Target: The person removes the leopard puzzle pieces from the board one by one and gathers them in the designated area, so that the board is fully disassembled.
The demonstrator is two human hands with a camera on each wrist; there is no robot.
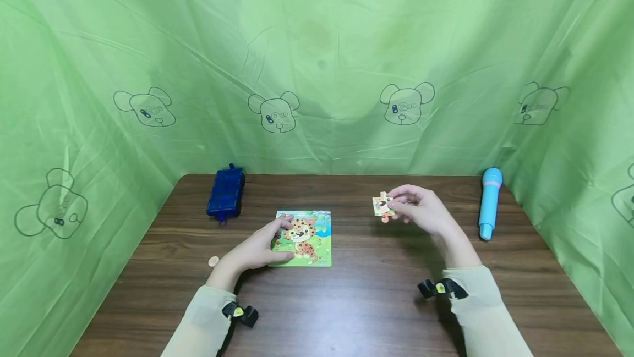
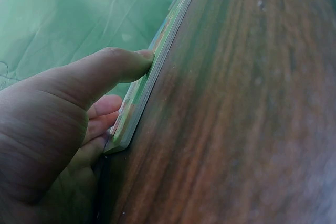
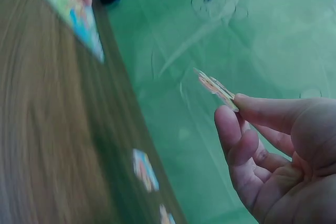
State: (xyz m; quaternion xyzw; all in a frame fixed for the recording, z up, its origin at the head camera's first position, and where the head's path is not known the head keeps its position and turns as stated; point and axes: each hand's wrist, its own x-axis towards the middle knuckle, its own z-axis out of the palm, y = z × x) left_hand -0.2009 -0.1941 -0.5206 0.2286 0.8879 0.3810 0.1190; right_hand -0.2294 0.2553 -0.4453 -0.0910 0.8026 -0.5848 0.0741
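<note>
left hand (image 1: 257, 250) grips puzzle board (image 1: 312, 247) edge | right hand (image 1: 421, 211) pinches puzzle piece (image 1: 383, 206) above table (image 1: 371, 302)

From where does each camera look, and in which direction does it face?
Head: above the table, facing forward and down; shows both forearms.
Left wrist: low behind the left hand, which holds the puzzle board.
Right wrist: behind the right hand, which pinches a puzzle piece.
All views show the board.
</note>
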